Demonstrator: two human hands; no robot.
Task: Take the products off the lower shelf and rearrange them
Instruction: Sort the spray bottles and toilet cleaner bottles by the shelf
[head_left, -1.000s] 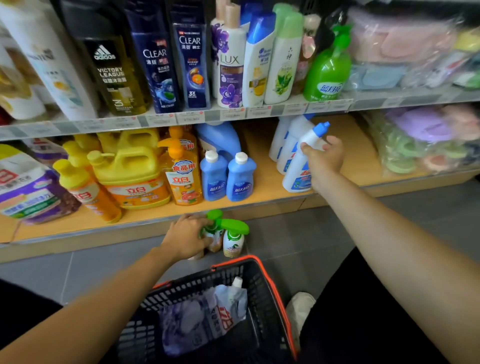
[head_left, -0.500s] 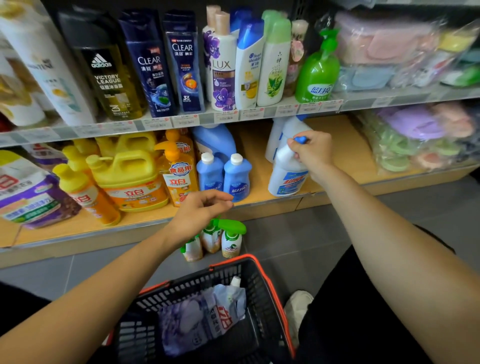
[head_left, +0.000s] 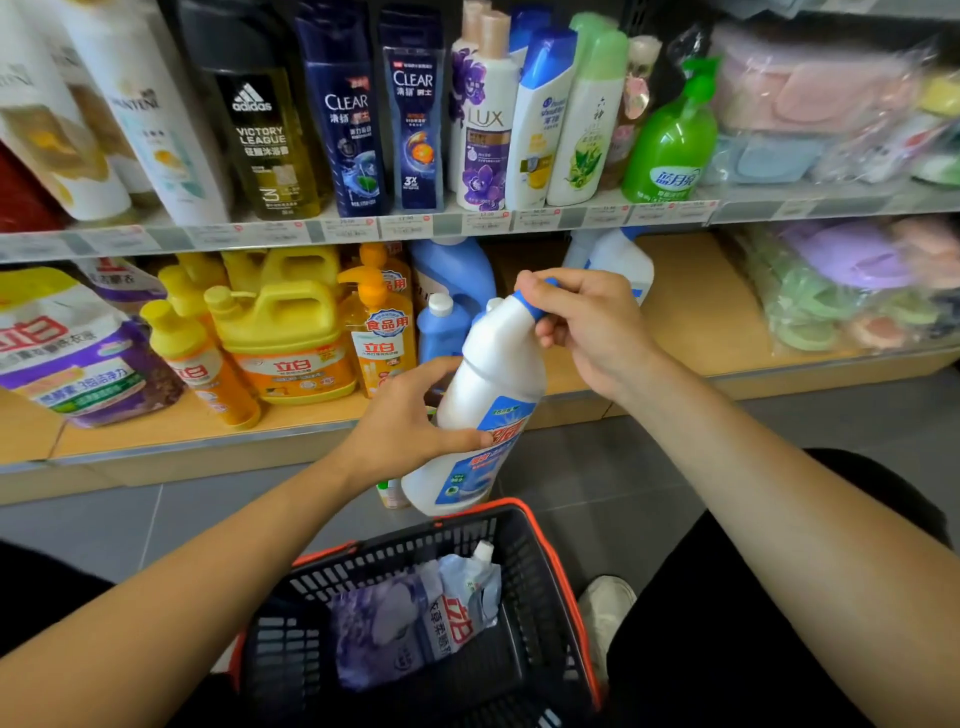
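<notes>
White bottle (head_left: 493, 364) tilted near basket (head_left: 389, 558); right hand (head_left: 592, 332) fingers (head_left: 558, 332) pinch blue cap (head_left: 530, 307), left hand (head_left: 400, 426) fingers (head_left: 415, 375) grip body.

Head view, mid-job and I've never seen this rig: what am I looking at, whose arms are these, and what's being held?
There is no machine. One camera worn on a person's head looks forward and down at their own bare arms. The right hand pinches the blue-capped neck of a white bottle, and the left hand grips its body, holding it tilted in front of the shelves. Below sits a black basket holding a refill pouch. Behind is the lower shelf, carrying yellow detergent jugs and blue bottles.
</notes>
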